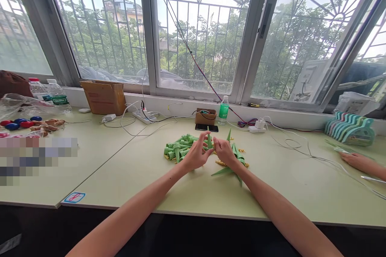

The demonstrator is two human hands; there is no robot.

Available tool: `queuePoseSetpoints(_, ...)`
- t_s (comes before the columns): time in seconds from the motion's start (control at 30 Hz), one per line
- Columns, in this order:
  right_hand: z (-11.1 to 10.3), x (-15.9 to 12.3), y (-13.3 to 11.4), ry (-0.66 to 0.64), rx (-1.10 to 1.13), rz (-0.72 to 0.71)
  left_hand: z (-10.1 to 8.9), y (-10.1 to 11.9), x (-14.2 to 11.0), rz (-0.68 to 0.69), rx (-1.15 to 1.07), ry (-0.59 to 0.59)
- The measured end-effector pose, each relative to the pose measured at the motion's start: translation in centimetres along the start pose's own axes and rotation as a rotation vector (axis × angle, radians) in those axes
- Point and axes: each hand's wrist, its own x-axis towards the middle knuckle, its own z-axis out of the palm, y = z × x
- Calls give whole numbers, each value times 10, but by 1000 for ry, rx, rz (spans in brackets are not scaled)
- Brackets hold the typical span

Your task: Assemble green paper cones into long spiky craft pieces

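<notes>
Your left hand (198,153) is half-curled, pinching a green cone (209,141); right hand (224,152) curled, grip unclear. Green tubes (176,150) beside them: done? Dunno.

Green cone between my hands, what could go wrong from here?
The green cone, upright between the left hand and right hand, could slip and land among the loose green pieces. The right forearm might nudge the pointed pieces lying by its wrist out of place. Reaching forward might tip the standing bottle.
</notes>
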Motion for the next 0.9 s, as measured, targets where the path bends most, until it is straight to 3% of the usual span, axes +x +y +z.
queuePoseSetpoints(0.3, 0, 0, 1, -11, 25, -1, 0, -1, -2, 100, 105, -14)
queuePoseSetpoints(0.73, -3, 2, -2, 107, -40, 4, 4, 3, 3, -7, -43, 152)
queuePoseSetpoints(0.9, -5, 1, -2, 129, -62, -14, -2, 7, 8, -171, -27, 166)
